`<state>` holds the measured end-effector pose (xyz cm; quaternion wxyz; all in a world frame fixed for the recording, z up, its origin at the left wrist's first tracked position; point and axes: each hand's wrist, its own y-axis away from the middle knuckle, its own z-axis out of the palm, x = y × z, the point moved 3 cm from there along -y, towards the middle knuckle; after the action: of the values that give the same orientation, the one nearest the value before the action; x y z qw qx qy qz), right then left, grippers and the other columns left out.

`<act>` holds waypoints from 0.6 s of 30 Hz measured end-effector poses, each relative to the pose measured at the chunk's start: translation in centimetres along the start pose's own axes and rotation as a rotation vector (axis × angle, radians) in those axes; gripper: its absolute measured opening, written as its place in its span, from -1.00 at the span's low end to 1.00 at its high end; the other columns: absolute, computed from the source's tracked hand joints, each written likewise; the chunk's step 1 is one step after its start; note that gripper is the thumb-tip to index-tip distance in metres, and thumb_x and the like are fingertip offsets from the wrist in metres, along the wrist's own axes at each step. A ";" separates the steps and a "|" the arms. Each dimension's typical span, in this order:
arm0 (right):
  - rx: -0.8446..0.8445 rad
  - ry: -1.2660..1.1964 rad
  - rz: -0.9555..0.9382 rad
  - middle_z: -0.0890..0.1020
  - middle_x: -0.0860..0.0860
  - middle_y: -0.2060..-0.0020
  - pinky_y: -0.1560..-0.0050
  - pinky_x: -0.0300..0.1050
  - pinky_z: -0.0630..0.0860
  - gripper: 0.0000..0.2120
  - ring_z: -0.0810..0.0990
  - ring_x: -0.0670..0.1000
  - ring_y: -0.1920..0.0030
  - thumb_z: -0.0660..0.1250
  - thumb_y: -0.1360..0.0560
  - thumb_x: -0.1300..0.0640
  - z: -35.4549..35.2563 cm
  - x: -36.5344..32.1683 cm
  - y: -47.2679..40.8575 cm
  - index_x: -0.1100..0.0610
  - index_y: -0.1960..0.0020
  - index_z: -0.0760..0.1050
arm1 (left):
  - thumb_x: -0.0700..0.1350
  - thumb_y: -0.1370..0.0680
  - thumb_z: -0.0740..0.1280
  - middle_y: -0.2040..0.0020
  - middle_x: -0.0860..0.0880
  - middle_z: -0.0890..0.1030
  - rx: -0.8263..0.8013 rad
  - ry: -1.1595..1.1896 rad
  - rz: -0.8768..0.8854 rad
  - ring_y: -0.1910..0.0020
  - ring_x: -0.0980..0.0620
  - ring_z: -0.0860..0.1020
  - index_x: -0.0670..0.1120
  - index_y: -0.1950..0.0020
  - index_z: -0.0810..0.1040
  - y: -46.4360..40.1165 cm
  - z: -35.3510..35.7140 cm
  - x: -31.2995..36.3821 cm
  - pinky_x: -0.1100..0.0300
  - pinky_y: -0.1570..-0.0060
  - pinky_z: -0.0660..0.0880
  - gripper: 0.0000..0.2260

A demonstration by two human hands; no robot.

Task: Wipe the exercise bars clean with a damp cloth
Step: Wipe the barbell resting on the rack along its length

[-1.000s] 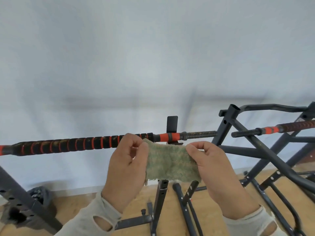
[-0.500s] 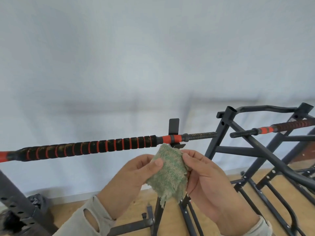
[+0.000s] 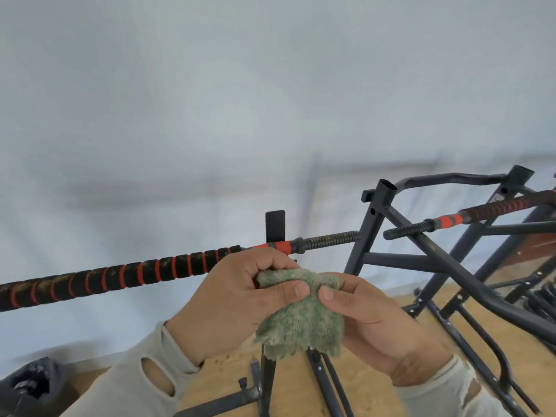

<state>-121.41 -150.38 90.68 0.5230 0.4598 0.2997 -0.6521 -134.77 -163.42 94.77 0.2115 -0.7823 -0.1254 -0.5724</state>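
Both thumbs pinch the cloth (image 3: 301,314): left hand (image 3: 237,302) bunches its top edge, right hand (image 3: 370,320) cups it from behind. Cloth hangs just below the bar (image 3: 120,276), not touching. Looks soft, light, floppy; prob. best wadded in palm, then wrapped round bar's ribbed grip.

Plain pale wall (image 3: 270,100), wooden floor (image 3: 391,371), soft even light

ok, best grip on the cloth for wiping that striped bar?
Probably take the cloth across its bunched middle with the left hand, from the near side, palm toward the striped bar. Both hands pinch its top now, the right hand too; the loose lower edge could wrap the bar.
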 end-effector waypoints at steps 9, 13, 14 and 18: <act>0.339 0.047 -0.090 0.72 0.26 -0.07 0.03 0.01 0.68 -0.77 0.73 0.20 -0.06 0.38 -0.54 0.11 -5.6 -0.7 -0.6 0.21 -0.06 0.72 | 0.05 -0.51 0.44 0.05 0.19 0.66 0.214 -0.267 -0.071 0.07 0.19 0.64 0.18 -0.01 0.57 -2.3 1.7 -2.3 0.39 0.09 0.53 -0.88; 0.641 0.527 -0.170 0.74 0.05 0.11 -0.01 0.10 0.65 -0.80 0.72 0.09 0.02 0.31 -0.65 0.04 -9.8 -4.2 -1.8 0.02 0.01 0.71 | 0.06 -0.56 0.35 0.04 0.30 0.55 0.367 -0.662 -0.057 0.02 0.24 0.57 0.18 -0.07 0.52 -4.7 -0.8 -4.3 0.44 0.05 0.43 -0.90; 0.688 0.658 -0.228 0.72 0.06 0.13 -0.01 0.13 0.66 -0.79 0.69 0.12 0.04 0.29 -0.65 0.01 -10.5 -5.3 -2.5 0.02 0.01 0.68 | 0.07 -0.57 0.33 0.02 0.30 0.52 0.365 -0.764 -0.037 0.03 0.22 0.55 0.14 -0.10 0.53 -5.6 -1.1 -4.8 0.38 -0.01 0.41 -0.87; 0.501 1.129 -0.551 0.73 -0.16 0.07 0.08 -0.24 0.61 -0.77 0.65 -0.10 0.14 0.21 -0.67 -0.06 -10.3 -8.2 -6.4 -0.21 -0.24 0.59 | 0.22 -0.55 0.29 0.01 0.16 0.53 0.303 -0.980 -0.012 -0.02 0.09 0.49 0.04 -0.04 0.55 -9.2 -1.7 -7.3 0.20 -0.03 0.44 -0.73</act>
<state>-124.34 -136.34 93.56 -0.0213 0.7442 0.4729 -0.4712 -142.55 -155.77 90.00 0.2356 -0.9186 -0.2958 -0.1150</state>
